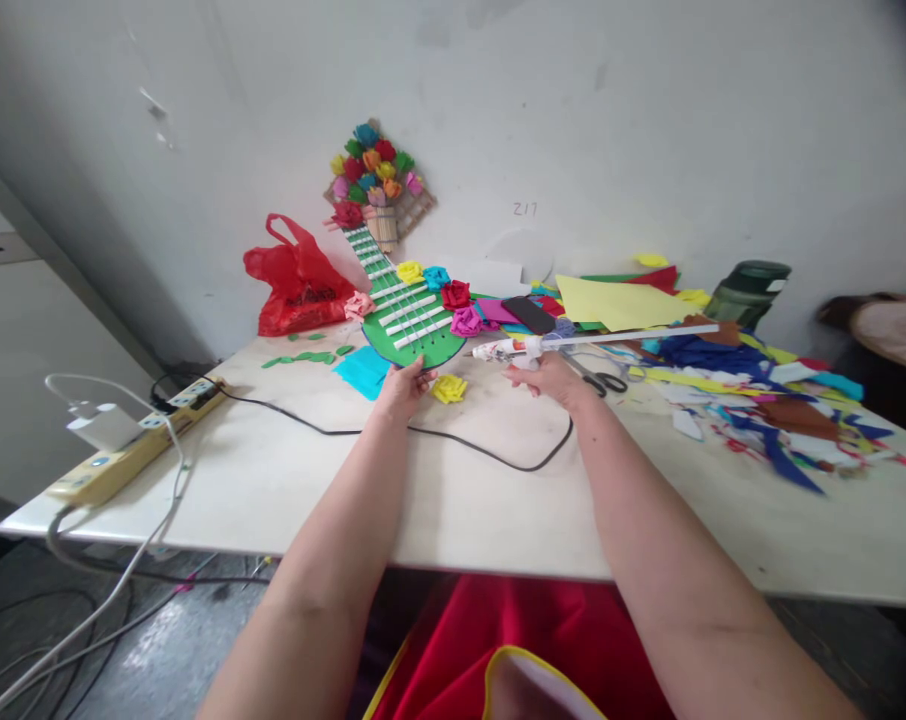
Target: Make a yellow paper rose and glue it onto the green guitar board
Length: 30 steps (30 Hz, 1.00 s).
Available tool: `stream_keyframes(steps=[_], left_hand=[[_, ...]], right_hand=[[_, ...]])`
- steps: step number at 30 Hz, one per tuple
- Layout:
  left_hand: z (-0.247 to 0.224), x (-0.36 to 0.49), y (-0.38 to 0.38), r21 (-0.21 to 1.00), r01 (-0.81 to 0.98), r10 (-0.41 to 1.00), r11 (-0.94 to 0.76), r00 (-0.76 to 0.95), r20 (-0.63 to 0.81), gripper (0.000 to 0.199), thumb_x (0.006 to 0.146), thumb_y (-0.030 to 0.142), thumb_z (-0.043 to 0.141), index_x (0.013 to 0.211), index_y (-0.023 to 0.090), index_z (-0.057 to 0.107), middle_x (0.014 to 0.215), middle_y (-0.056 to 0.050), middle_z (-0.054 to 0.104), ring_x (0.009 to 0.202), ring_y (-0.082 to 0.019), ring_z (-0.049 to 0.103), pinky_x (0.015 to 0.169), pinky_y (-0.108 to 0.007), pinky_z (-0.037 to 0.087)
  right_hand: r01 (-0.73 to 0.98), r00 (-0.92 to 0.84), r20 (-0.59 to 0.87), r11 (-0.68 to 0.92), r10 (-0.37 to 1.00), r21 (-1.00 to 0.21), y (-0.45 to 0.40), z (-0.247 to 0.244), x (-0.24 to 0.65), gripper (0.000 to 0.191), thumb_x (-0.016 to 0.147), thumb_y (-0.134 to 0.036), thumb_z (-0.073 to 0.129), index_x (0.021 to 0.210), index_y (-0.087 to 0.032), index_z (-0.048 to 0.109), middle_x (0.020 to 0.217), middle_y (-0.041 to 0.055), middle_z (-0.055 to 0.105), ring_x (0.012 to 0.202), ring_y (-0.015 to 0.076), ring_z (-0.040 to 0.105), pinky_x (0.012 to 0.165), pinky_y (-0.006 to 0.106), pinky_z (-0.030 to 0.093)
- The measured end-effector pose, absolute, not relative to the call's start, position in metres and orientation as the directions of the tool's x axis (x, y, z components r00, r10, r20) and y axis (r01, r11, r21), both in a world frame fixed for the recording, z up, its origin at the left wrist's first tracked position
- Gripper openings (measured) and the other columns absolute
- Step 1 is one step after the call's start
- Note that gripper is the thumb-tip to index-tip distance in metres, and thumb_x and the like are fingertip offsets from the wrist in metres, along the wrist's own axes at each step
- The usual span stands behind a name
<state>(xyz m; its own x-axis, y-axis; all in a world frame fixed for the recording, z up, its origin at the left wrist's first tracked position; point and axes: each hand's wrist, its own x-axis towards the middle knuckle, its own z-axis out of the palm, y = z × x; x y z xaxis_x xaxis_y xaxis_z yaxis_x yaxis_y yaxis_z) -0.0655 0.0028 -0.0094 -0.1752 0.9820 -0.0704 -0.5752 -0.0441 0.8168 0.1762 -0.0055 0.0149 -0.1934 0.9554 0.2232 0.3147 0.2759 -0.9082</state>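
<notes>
A: Lowest in my remote view, closest to the camera, were two bare forearms (333, 545) and red cloth (543, 625) edged in yellow. I saw the arms reach over a white table (490, 520).

B: What did the hands do?

A: The left hand (406, 390) pinched the near edge of a green guitar-like shape (445, 346), thumb on top. The right hand (547, 380) was curled around the handle of a white glue gun (509, 348), a long white stick (640, 335) jutting from its back. I saw the nozzle point left, just beside the green shape; whether they touched, I couldn't tell.

B: Where exactly was the green shape?

A: Mid-table, its neck slanting up and left, crossed by white strips, with paper flowers along its sides. A yellow paper flower (450, 389) lay between the hands.

B: And around them?

A: Near the right hand I made out scissors (610, 381) and a dark phone (528, 314); farther right, a heap of paper scraps (798, 415). Leftward were blue paper (363, 372), a red plastic bag (299, 290) and a power strip (142, 445). A black cord (498, 461) ran from the strip toward the right wrist.
</notes>
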Motion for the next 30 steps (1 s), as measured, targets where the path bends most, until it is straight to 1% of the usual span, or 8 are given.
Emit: stream_keyframes(steps=[4,7,11,17,22,30], left_hand=[[-0.008,-0.064,0.000,0.825,-0.564,0.984,-0.035,-0.164,-0.070,0.037,0.073,0.008,0.067,0.102,0.019,0.047,0.068,0.003,0.060,0.050,-0.011,0.062,0.037,-0.015,0.032],[-0.008,-0.063,0.000,0.834,-0.551,0.986,-0.043,-0.156,-0.053,0.035,0.073,0.008,0.066,0.100,0.019,0.047,0.068,0.003,0.060,0.050,-0.011,0.062,0.037,-0.015,0.032],[-0.011,-0.064,0.002,0.843,-0.535,0.988,-0.056,-0.153,-0.032,0.036,0.074,0.007,0.065,0.103,0.019,0.046,0.068,0.003,0.061,0.050,-0.011,0.062,0.036,-0.015,0.033],[-0.013,-0.064,0.003,0.859,-0.508,0.990,-0.059,-0.142,-0.017,0.045,0.068,0.013,0.073,0.106,0.020,0.048,0.070,0.003,0.061,0.050,-0.010,0.062,0.036,-0.015,0.033],[-0.012,-0.063,0.002,0.861,-0.505,0.991,-0.063,-0.135,-0.006,0.046,0.070,0.013,0.071,0.109,0.020,0.048,0.071,0.002,0.062,0.050,-0.010,0.062,0.037,-0.014,0.034],[-0.012,-0.063,0.002,0.863,-0.502,0.992,-0.062,-0.123,0.000,0.047,0.072,0.012,0.068,0.113,0.020,0.047,0.070,0.002,0.061,0.050,-0.010,0.061,0.038,-0.015,0.035]], right_hand=[[0.343,-0.158,0.217,0.260,0.963,-0.903,-0.006,0.016,0.173,0.032,0.056,-0.038,0.077,0.065,-0.013,0.059,0.052,0.0003,0.059,0.038,0.0050,0.039,0.036,0.020,0.032],[0.369,-0.143,0.218,0.256,0.965,-0.893,-0.006,0.016,0.174,0.028,0.060,-0.036,0.074,0.065,-0.013,0.059,0.052,-0.0002,0.058,0.037,0.0045,0.038,0.036,0.020,0.032],[0.395,-0.125,0.225,0.256,0.966,-0.882,-0.006,0.016,0.173,0.023,0.066,-0.033,0.070,0.067,-0.013,0.060,0.054,0.0002,0.059,0.036,0.0038,0.037,0.036,0.019,0.033],[0.474,-0.097,0.201,0.223,0.975,-0.852,-0.006,0.017,0.168,0.028,0.067,-0.039,0.070,0.071,-0.012,0.063,0.059,0.0036,0.065,0.037,0.0043,0.040,0.035,0.018,0.034],[0.503,-0.076,0.194,0.205,0.978,-0.839,-0.003,0.015,0.167,0.030,0.066,-0.040,0.070,0.074,-0.011,0.065,0.061,0.0050,0.065,0.040,0.0056,0.043,0.034,0.017,0.033],[0.539,-0.068,0.176,0.184,0.982,-0.822,-0.001,0.013,0.163,0.036,0.065,-0.044,0.070,0.079,-0.011,0.066,0.059,0.0034,0.063,0.039,0.0060,0.042,0.034,0.018,0.032]])
